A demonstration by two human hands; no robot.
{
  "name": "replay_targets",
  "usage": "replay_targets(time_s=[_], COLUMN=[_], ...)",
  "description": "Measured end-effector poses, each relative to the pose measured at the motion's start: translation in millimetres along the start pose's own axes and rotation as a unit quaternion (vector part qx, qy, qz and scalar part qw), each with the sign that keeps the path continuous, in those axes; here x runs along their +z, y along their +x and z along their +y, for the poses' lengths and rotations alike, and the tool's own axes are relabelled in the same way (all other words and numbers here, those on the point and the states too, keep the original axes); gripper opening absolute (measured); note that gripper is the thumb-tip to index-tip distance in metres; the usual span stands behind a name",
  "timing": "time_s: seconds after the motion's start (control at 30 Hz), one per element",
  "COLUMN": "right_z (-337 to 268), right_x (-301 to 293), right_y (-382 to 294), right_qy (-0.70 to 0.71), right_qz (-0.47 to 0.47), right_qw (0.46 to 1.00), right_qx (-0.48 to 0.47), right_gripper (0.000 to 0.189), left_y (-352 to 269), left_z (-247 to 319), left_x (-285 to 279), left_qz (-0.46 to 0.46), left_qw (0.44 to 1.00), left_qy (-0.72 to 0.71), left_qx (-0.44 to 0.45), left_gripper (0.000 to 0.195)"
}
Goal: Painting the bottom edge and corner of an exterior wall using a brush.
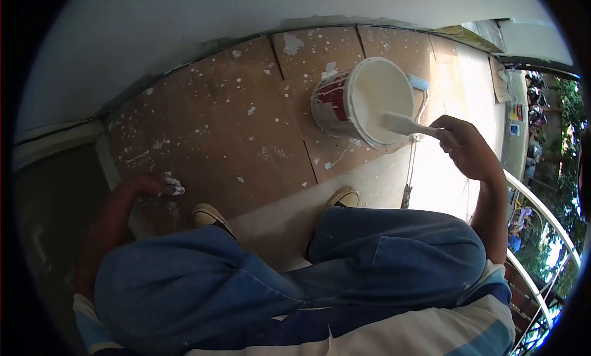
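Note:
My right hand (pixel 461 146) grips the narrow handle of a paint-coated brush (pixel 404 124). Its wide end reaches over the rim into a white plastic bucket (pixel 330 104), which has a red label streaked with drips. Off-white paint (pixel 369 92) covers the inside of the bucket; how deep it is cannot be told. Low on the left, my left hand (pixel 154 185) is closed around a crumpled, whitish rag (pixel 175 185), close to the floor covering. Part of that hand is in shadow.
Paint-spattered brown cardboard sheets (pixel 221 125) cover the floor. Beside the bucket lies a paint roller with a blue sleeve (pixel 419 82). A pale wall (pixel 184 28) rises ahead, with a dark doorway or panel (pixel 55 185) at left. A white curved railing (pixel 545 208) bounds the right side.

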State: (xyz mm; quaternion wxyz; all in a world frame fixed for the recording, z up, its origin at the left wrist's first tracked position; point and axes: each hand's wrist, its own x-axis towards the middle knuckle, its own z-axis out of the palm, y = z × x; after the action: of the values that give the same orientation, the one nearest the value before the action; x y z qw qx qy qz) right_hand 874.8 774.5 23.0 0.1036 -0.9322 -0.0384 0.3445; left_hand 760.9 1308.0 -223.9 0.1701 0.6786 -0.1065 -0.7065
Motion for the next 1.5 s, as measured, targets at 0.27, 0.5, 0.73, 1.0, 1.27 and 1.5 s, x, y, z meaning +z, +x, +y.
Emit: replay_targets(time_s=[0.27, 0.5, 0.73, 1.0, 1.27, 1.5], right_z=[9, -38, -65, -107, -175, -221], right_x=[-25, -72, -88, -89, -2, 81], right_y=[-9, -33, -8, 8, 105, 192], right_qy=[0.005, -0.013, -0.108, -0.099, -0.070, -0.147], right_qz=[0.143, 0.207, 0.196, 0.175, 0.139, 0.183], right_qw=[0.987, 0.977, 0.966, 0.961, 0.936, 0.892], right_qx=[-0.074, -0.057, -0.130, -0.189, -0.315, -0.386], right_gripper=[0.018, 0.025, 0.024, 0.022, 0.022, 0.024], left_y=[23, 22, 10, 27, 21, 26], left_z=[-41, -34, -15, -38, -28, -34], left_x=[19, 14, 3, 11, 10, 8], left_qz=[0.064, 0.086, 0.080, 0.079, 0.097, 0.094], left_qw=[0.997, 0.994, 0.993, 0.995, 0.993, 0.995], left_qy=[-0.027, -0.068, -0.069, -0.053, -0.069, -0.010], left_qx=[0.039, 0.016, -0.054, -0.042, 0.023, 0.015], left_gripper=[0.063, 0.059, 0.050, 0.051, 0.046, 0.053])
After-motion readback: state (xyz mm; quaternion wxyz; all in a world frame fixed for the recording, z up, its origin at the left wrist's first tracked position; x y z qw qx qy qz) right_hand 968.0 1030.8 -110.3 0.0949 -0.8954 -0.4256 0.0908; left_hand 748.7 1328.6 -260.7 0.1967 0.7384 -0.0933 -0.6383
